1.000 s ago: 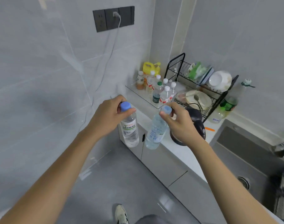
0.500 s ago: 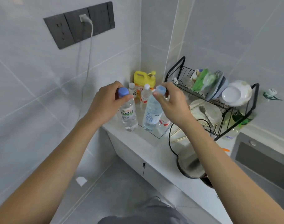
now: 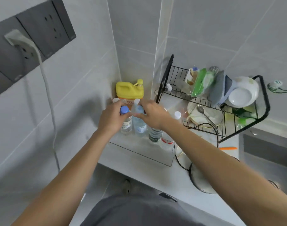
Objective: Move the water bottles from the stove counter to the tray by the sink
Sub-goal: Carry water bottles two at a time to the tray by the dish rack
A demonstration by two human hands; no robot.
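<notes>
Bottles upright in clear tray, hands gripping two.

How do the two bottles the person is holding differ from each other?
The left-hand bottle has a darker blue cap, while the right-hand bottle has a pale blue one. The left-hand bottle looks clear with a white label; the right-hand bottle looks blue-tinted with a bluish label. Both stand upright, side by side, in the clear tray, each gripped near its cap.
</notes>
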